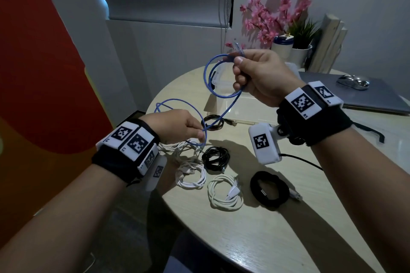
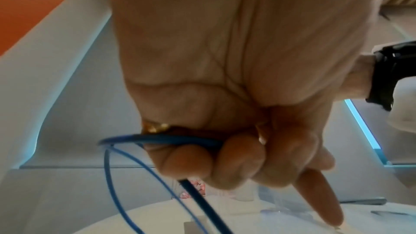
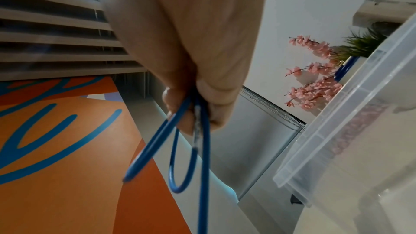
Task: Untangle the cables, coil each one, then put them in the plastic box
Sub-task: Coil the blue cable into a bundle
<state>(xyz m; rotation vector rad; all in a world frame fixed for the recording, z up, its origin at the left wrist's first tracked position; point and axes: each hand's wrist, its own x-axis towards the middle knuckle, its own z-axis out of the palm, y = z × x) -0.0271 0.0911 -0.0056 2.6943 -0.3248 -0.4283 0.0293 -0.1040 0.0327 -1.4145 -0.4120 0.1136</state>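
A thin blue cable (image 1: 207, 77) is held in the air between both hands over the round table (image 1: 255, 228). My right hand (image 1: 255, 73) grips a couple of its loops and its clear end plug, raised above the clear plastic box (image 1: 218, 86). Lower and to the left, my left hand (image 1: 188, 128) holds the cable's trailing part in curled fingers. In the left wrist view the blue cable (image 2: 162, 140) passes through the curled fingers (image 2: 238, 159). In the right wrist view the blue cable loops (image 3: 193, 141) hang from my right hand (image 3: 193, 106) beside the plastic box (image 3: 360, 104).
Several coiled cables lie on the table: white ones (image 1: 224, 193), (image 1: 190, 175), black ones (image 1: 215, 158), (image 1: 269, 188) and a dark one (image 1: 211, 122). A closed laptop (image 1: 355, 93) with a mouse (image 1: 352, 81) lies at the right. Pink flowers (image 1: 275, 9) and pots stand behind.
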